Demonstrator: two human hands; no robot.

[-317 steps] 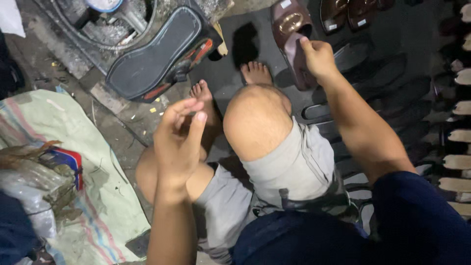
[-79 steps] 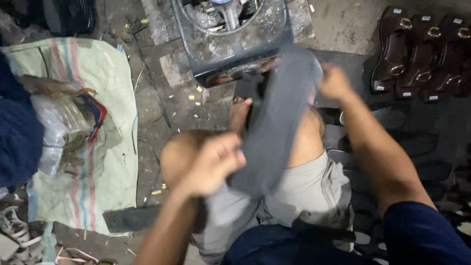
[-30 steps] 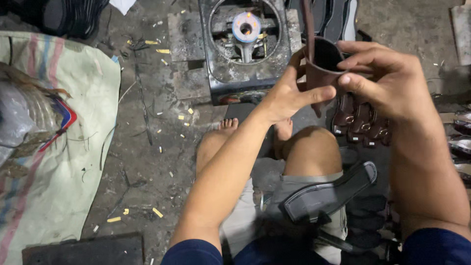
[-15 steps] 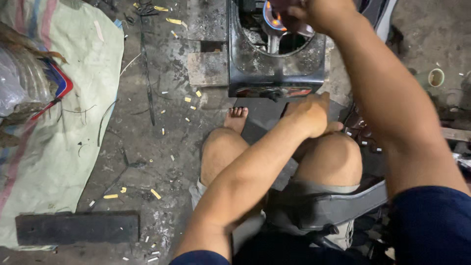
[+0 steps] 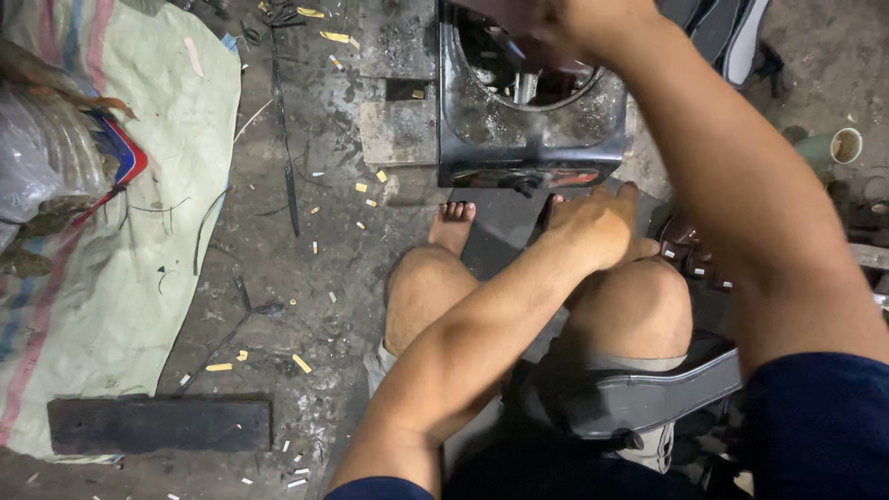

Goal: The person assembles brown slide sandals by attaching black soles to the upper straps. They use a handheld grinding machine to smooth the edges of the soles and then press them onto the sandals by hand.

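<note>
**Right hand over heater, left hand down at the knees**

Person sits on the floor, knees up. Right hand is at the far edge, above the round opening of the heater, a dark, sooty metal box. The hand is cut by the frame; it seems closed on a dark brownish piece, but I cannot tell the grip for sure. Left hand lies nearer, just this side of the heater's front, fingers loosely curled and pointing far, resting low between the knees; nothing visibly held. A grey sole lies across the lap, long axis left-right, smooth, rubbery, with a raised rim. It sits near both arms, the left hand closer. Brown glossy shoe parts sit right of the knee. Left: woven sack, black strip, gritty concrete, yellow scraps.
</note>
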